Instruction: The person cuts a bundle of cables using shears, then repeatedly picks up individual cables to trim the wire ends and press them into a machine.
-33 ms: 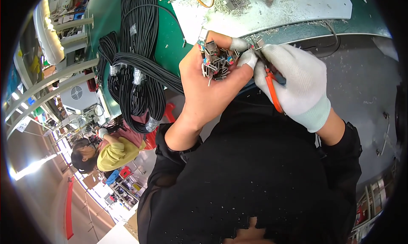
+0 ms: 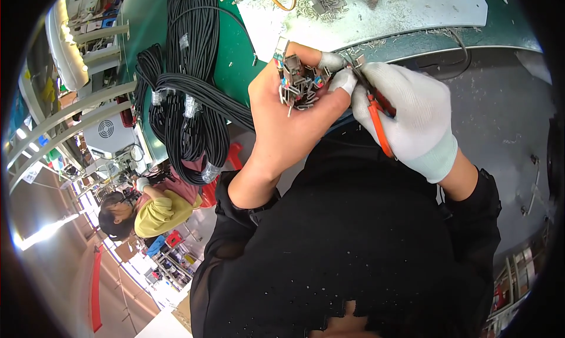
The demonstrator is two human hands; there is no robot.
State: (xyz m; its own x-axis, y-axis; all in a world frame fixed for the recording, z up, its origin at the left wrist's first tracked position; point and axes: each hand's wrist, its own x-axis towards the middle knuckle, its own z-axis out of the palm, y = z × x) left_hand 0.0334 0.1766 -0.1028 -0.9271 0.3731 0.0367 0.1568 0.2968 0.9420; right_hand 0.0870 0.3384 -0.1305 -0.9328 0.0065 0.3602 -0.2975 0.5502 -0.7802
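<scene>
My left hand, bare but for white covers on the thumb and fingertip, cups a cluster of small metal connectors, some with red, blue and white bits. Its thumb and forefinger pinch close to the jaws of a pair of pliers with orange-red handles. The pliers are in my right hand, which wears a white knitted glove with a pale green cuff. A small silvery metal piece shows beside the jaws. What exactly lies between the jaws and the left fingertips is too small to tell.
Coiled black cables hang over the green bench at left. A white sheet on the bench carries many scattered small metal pieces. A thin cable loops at the bench edge. A person in yellow works further left.
The pliers and my gloved fingers have shifted very slightly at the left fingertips. My left hand and its cluster of connectors stay almost still.
</scene>
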